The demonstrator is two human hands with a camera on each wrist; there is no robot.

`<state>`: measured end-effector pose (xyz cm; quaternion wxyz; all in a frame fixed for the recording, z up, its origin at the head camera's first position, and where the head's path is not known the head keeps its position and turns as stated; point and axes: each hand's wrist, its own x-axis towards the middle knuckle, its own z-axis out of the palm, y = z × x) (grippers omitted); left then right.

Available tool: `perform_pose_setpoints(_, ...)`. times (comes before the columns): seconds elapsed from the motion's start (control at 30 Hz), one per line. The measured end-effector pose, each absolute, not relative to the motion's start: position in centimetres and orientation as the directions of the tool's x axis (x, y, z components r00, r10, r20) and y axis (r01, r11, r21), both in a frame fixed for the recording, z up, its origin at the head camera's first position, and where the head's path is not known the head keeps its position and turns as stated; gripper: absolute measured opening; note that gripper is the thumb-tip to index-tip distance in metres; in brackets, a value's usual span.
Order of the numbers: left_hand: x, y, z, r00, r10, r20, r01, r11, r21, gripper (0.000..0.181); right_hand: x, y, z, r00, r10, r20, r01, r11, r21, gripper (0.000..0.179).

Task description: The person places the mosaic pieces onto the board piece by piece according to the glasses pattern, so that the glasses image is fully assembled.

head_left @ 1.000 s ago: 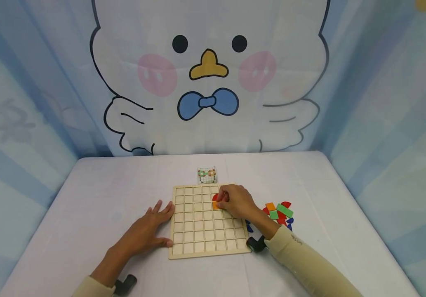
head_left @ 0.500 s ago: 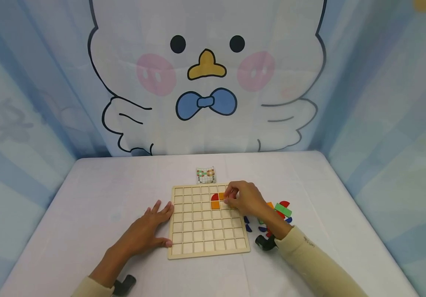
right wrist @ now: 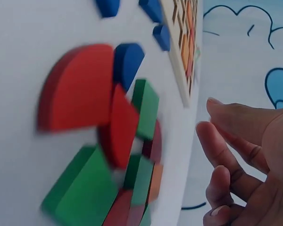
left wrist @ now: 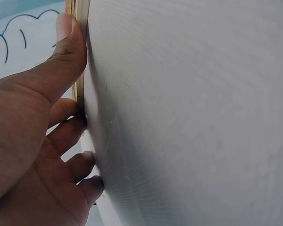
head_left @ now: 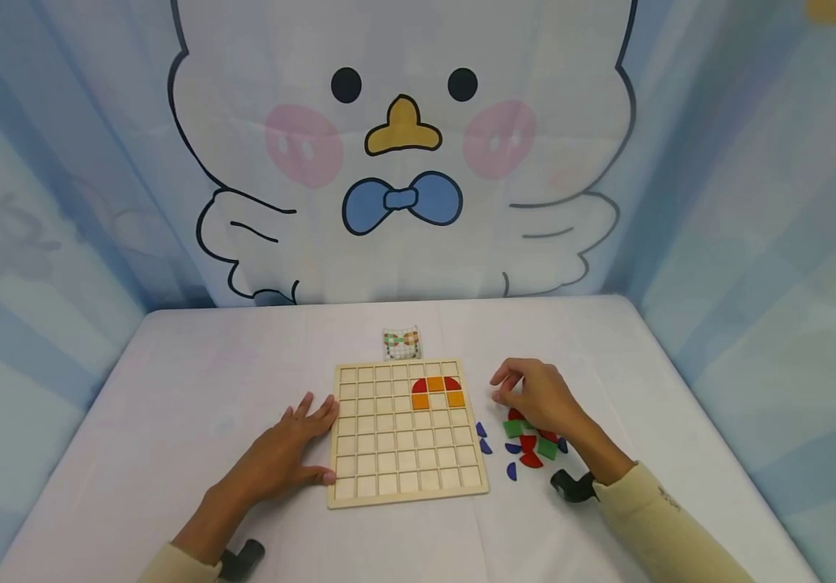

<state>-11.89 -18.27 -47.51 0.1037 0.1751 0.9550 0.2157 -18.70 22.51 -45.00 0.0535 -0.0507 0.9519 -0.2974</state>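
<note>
A wooden grid board (head_left: 387, 487) lies on the white table. My left hand (head_left: 272, 457) rests at its left side, fingers spread, thumb touching the rim; in the left wrist view the thumb (left wrist: 68, 49) lies along the board's edge (left wrist: 81, 56). Set in the grid's upper right are red quarter-round pieces (head_left: 419, 386) and orange squares (head_left: 435, 384). Right of the board, my right hand (head_left: 537, 394) hovers over a loose pile, fingers loosely bent, holding nothing. That pile has red wedges (right wrist: 78, 89), green blocks (right wrist: 82, 188) and a blue half-round piece (right wrist: 127, 66).
A small pattern card (head_left: 401, 343) lies just behind the board. Several blue pieces (head_left: 511, 471) are scattered between board and pile. A printed curtain (head_left: 403, 259) hangs behind the table. Dark wrist cameras (head_left: 573, 486) sit beneath both wrists.
My right hand has left the grid and moved right to the pile. An orange square and a red quarter-round piece now show where it was. The left hand stays in place.
</note>
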Motion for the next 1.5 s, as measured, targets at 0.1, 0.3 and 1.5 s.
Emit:
perform_pose_setpoints(0.1,-11.9,-18.3,-47.5,-0.918,0.377,-0.124,0.286,0.845,0.451,0.109,-18.5,23.6,-45.3,-0.989,-0.124,-0.076,-0.061,0.826,-0.560,0.012)
perform_pose_setpoints(0.3,-11.9,-18.3,-47.3,-0.917,0.380,-0.123,0.290,0.844,0.451,0.109,-18.0,25.1,-45.6,-0.981,-0.173,-0.086,-0.105,0.849,-0.518,0.021)
perform_pose_setpoints(1.5,-11.8,-18.3,-47.3,-0.914,0.390,-0.109,0.303,0.838,0.454,0.109,-18.4,22.9,-45.6,-0.950,-0.309,-0.050,-0.223,0.778,-0.587,0.014)
